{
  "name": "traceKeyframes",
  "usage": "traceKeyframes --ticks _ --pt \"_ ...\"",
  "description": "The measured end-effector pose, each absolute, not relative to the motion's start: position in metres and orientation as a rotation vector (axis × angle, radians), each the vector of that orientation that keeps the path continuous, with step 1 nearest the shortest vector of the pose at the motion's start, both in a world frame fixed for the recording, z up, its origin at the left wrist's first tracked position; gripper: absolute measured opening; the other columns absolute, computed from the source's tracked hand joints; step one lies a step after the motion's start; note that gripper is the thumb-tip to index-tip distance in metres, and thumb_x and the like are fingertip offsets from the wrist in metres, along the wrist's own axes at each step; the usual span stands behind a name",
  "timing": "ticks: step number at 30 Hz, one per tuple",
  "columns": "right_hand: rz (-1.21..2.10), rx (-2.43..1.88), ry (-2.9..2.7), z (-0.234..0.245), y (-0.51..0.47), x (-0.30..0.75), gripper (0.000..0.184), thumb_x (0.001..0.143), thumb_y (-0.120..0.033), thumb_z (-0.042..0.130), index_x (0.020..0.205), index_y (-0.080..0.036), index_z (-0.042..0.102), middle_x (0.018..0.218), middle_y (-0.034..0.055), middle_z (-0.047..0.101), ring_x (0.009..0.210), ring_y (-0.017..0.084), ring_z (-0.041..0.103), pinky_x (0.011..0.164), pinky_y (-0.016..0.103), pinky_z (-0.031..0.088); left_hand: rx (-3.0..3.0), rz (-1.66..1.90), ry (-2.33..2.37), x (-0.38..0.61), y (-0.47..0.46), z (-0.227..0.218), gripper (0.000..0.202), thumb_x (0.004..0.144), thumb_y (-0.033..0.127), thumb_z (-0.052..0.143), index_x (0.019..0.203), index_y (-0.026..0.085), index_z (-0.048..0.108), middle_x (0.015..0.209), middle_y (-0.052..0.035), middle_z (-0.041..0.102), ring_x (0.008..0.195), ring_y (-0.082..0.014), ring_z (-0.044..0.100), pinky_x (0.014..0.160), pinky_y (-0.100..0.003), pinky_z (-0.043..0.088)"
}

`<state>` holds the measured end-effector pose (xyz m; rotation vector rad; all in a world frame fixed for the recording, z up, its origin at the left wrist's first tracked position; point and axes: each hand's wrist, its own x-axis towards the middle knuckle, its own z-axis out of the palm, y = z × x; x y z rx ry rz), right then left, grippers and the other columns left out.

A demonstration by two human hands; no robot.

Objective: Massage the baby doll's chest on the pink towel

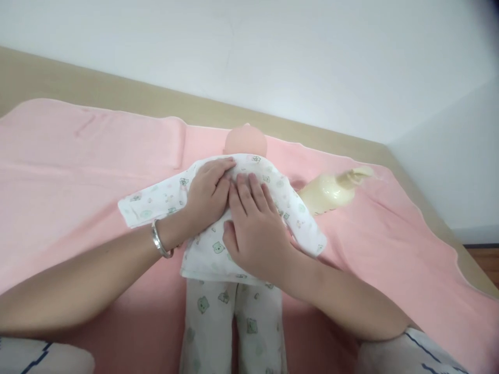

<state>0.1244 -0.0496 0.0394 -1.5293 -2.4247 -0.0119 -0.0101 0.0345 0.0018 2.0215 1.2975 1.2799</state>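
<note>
A baby doll with a smooth pinkish head (246, 141) lies stretched out, its face not in sight. It wears a white long-sleeved top (218, 248) and matching trousers (253, 327), both printed with small green animals. My left hand (210, 193), with a silver bangle at the wrist, rests on the upper torso, its fingers partly overlapped and angled inward. Flat on the middle of the torso lies my right hand (259, 231), fingers stretched and a little apart, thumb out to the side. Both hands press on the cloth and hold nothing.
A pink blanket (370, 259) with soft folds covers most of the tan surface (117, 85). Beside the doll's right-hand sleeve, a cream pump bottle (329, 192) lies on its side. A pale wall (249, 57) stands behind.
</note>
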Motion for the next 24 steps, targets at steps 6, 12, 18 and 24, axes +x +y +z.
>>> traceKeyframes --ticks 6,12,18,24 --pt "0.139 -1.489 -2.414 0.04 -0.013 0.144 0.06 0.098 -0.032 0.039 0.155 -0.012 0.041 0.168 0.0091 0.027 0.159 0.028 0.019 0.131 0.056 0.015 2.005 1.308 1.28 -0.009 0.035 0.002 0.038 0.092 0.022 0.041 0.118 0.023 0.068 0.126 -0.0026 0.072 0.121 -0.0211 0.064 0.113 -0.041 0.05" --pt "0.156 -1.674 -2.256 0.04 -0.002 0.15 0.062 0.102 -0.039 0.035 0.157 -0.01 0.035 0.168 0.0161 0.027 0.158 0.032 0.021 0.127 0.06 0.022 2.011 1.288 1.305 -0.01 0.036 0.0 0.036 0.093 0.023 0.044 0.119 0.024 0.069 0.13 -0.0015 0.07 0.124 -0.0227 0.062 0.113 -0.043 0.05" --pt "-0.016 -1.663 -2.322 0.04 -0.047 0.125 0.063 0.1 -0.032 0.039 0.154 0.001 0.037 0.163 0.0278 0.031 0.155 0.041 0.024 0.125 0.061 0.027 1.926 1.307 1.288 -0.011 0.032 0.001 0.039 0.097 0.03 0.041 0.124 0.019 0.065 0.128 -0.0063 0.07 0.121 -0.0217 0.063 0.111 -0.042 0.05" --pt "-0.018 -1.436 -2.474 0.04 -0.05 0.124 0.059 0.099 -0.031 0.041 0.151 -0.004 0.045 0.163 0.0201 0.035 0.156 0.035 0.025 0.13 0.059 0.019 1.862 1.338 1.282 -0.011 0.031 -0.001 0.039 0.101 0.034 0.037 0.126 0.021 0.063 0.13 -0.0062 0.069 0.125 -0.0214 0.061 0.113 -0.042 0.048"
